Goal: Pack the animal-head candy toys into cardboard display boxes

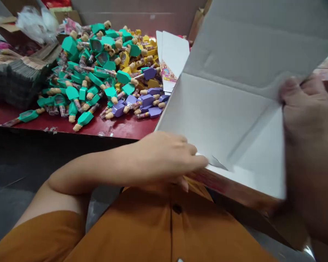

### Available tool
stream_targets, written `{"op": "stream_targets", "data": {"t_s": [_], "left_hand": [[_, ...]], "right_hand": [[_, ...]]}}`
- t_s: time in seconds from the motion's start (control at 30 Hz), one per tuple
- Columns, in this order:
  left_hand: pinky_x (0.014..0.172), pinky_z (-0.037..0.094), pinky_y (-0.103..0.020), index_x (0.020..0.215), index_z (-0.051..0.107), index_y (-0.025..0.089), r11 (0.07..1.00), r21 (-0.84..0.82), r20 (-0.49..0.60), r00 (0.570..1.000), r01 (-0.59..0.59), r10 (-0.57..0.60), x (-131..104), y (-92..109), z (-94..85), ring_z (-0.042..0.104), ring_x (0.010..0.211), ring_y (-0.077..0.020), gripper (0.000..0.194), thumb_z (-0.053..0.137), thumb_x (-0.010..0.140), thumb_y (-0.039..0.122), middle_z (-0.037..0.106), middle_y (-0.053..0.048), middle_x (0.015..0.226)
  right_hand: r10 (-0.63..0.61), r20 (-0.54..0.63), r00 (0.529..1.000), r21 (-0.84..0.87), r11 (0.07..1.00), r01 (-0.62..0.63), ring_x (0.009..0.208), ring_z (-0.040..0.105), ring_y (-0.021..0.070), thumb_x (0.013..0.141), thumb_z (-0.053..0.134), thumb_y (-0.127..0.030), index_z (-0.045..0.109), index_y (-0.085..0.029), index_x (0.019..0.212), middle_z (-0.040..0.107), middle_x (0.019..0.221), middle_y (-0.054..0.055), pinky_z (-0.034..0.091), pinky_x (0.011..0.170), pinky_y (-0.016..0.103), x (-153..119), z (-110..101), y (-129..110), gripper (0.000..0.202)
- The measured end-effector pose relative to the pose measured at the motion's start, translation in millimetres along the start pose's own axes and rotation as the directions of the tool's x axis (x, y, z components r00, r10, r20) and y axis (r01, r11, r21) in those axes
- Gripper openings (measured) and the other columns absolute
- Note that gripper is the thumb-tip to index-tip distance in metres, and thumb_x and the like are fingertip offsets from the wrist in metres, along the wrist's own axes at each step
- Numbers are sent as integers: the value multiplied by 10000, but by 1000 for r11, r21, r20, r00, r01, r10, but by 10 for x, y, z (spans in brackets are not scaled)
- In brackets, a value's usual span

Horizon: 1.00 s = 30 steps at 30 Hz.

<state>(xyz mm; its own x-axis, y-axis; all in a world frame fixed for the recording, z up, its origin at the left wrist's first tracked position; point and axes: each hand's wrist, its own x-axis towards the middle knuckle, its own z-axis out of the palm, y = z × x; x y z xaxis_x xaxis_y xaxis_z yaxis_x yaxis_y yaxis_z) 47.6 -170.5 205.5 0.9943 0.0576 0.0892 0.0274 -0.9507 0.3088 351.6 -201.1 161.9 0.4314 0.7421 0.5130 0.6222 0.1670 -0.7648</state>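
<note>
**Carton open in both hands, candy toys outside it**

The person holds a printed cardboard carton tilted at the near edge of the red table, white inside facing up, lid raised. The left hand pinches the front wall, fingers over its rim and thumb lower on the outside; the right hand curls tightly round the right side, by the lid's fold.

From where I stand, the carton looks mostly formed: its walls are up. The lid is not shut, and a thin tab sticks up by the front wall, so that edge seems unsettled. I see no toys in the part of the inside that shows. Green candy toys, purple candy toys and yellow candy toys lie heaped on the table, left of the carton, near some white printed cards.
</note>
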Motion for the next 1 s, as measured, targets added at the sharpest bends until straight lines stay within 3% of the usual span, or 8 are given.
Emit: {"op": "stream_targets", "data": {"t_s": [0.07, 0.1, 0.2, 0.27, 0.57, 0.77, 0.9, 1.0], "left_hand": [[798, 479, -341, 1005, 615, 247, 996, -56, -257, 963, 68, -80, 97, -236, 207, 603, 967, -229, 318, 646, 797, 485, 656, -64, 1005], [877, 470, -377, 1060, 593, 256, 981, -130, -428, 884, 143, -185, 125, -359, 288, 575, 1055, -242, 362, 591, 822, 530, 640, -75, 1065], [1020, 409, -449, 1174, 516, 278, 850, -419, -719, 454, 319, -526, 145, -695, 440, 476, 1230, -243, 457, 434, 872, 611, 617, -69, 1125], [1048, 401, -437, 1133, 543, 255, 760, -572, -695, 309, 310, -649, 151, -852, 502, 464, 1257, -241, 486, 415, 865, 640, 631, -64, 1104], [1089, 391, -402, 1036, 580, 217, 516, -854, -494, 201, 70, -846, 423, -1195, 578, 514, 1234, -240, 394, 523, 838, 553, 628, -35, 1191], [1137, 299, -346, 1189, 498, 208, 803, -595, -792, 144, 32, -593, 725, -1437, 446, 406, 1306, -219, 504, 460, 877, 602, 535, 22, 1298], [1163, 224, -355, 1262, 403, 217, 804, -588, -791, 146, 86, -595, 865, -1582, 512, 273, 1379, -220, 540, 425, 893, 609, 469, 29, 1356], [1142, 267, -350, 1147, 459, 239, 778, -618, -766, 135, 111, -628, 913, -1638, 525, 392, 1305, -197, 413, 443, 901, 570, 527, 10, 1263]], "right_hand": [[-16, -80, 997, 246, 969, 36, 1203, 517, 221, 884, 432, -337, 537, -205, 1143, 575, 1245, 88, 448, 823, 368, 72, 198, 16, 309], [7, -121, 993, 328, 944, 33, 1173, 540, 230, 860, 473, -335, 549, -201, 1056, 596, 1201, 107, 464, 800, 364, 44, 305, 27, 249], [123, -96, 988, 429, 901, -70, 985, 624, 212, 800, 572, -368, 513, -229, 851, 655, 1021, 86, 505, 726, 343, -217, 583, 54, 159], [170, -25, 985, 454, 880, -140, 923, 635, 197, 797, 586, -393, 517, -237, 856, 665, 968, 66, 516, 719, 338, -410, 691, 60, 180], [200, -43, 979, 350, 921, -173, 945, 636, 204, 892, 513, -396, 614, -162, 955, 657, 922, 56, 515, 816, 373, -309, 778, -19, 263], [-202, -384, 901, 31, 972, 231, 1070, 579, 205, 927, 451, -364, 528, -92, 1059, 562, 1071, 103, 420, 969, 385, 143, 914, 144, 312], [-159, -357, 921, 112, 971, 211, 998, 584, 220, 930, 386, -466, 504, -50, 1030, 571, 995, 164, 449, 912, 395, 246, 1036, 501, 444], [-89, -374, 923, 126, 981, 145, 976, 591, 222, 918, 458, -393, 502, -79, 1006, 569, 998, 161, 454, 890, 382, 232, 1087, 545, 329]]}}
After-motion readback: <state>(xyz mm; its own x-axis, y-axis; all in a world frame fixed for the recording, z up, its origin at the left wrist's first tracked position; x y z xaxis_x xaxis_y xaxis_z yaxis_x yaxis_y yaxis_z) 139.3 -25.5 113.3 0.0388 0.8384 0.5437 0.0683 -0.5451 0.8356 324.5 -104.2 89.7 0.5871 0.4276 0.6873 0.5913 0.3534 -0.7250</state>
